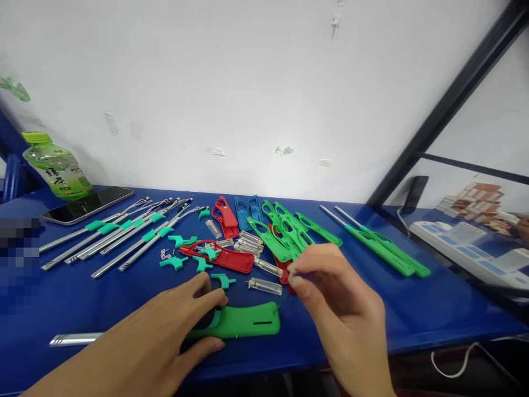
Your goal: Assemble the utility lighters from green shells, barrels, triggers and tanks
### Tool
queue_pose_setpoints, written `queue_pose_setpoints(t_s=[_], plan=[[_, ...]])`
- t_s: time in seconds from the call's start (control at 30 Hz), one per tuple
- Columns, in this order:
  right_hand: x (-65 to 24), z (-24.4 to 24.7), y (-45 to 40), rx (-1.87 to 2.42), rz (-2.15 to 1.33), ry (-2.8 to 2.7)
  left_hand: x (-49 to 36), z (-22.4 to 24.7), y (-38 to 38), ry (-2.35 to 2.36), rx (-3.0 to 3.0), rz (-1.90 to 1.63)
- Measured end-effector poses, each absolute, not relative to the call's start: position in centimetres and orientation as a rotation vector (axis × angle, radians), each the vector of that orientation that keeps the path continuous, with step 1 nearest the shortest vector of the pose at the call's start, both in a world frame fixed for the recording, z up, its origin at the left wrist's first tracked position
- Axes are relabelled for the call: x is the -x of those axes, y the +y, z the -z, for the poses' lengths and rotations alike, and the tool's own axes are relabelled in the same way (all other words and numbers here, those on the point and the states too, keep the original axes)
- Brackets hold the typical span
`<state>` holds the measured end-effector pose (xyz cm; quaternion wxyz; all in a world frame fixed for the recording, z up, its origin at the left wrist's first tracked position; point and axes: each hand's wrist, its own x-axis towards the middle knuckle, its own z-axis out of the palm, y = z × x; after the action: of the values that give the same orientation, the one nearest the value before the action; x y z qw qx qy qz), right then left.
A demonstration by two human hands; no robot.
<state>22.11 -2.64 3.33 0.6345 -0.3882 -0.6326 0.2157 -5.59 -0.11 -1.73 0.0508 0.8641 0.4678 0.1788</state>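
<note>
My left hand (177, 314) is wrapped round a green long-nosed lighter (250, 320) lying near the table's front edge, its metal tube pointing left. At the lighter's right end, my right hand (345, 306) pinches finger and thumb together. A thin dark line runs from the lighter's end towards those fingertips; what they hold is too small to tell. Just beyond the lighter lie a clear fuel tank (265, 286) and a teal trigger (223, 280). A red handle shell (237, 260) and more clear tanks (250, 242) are farther back.
Metal tubes with wires (124, 234) lie at the left, near a phone (88, 204) and a green bottle (58, 165). Green shells (285, 220) and blue shells (248, 209) sit at the back. Two green lighters (382, 248) rest at the right. A white wall (248, 99) stands behind the blue table (372, 309).
</note>
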Motion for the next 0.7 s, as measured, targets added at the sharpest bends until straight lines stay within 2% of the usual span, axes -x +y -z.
queue_pose_setpoints(t_s=[0.17, 0.7], plan=[[-22.1, -3.2, -2.8, 0.882, -0.535, -1.476, 5.1, 0.5, 0.0, 1.34, -2.681, -0.305], [-22.0, -3.0, -2.9, 0.917, -0.52, -1.471, 5.2, 0.3, -0.1, 1.317, -2.671, -0.31]])
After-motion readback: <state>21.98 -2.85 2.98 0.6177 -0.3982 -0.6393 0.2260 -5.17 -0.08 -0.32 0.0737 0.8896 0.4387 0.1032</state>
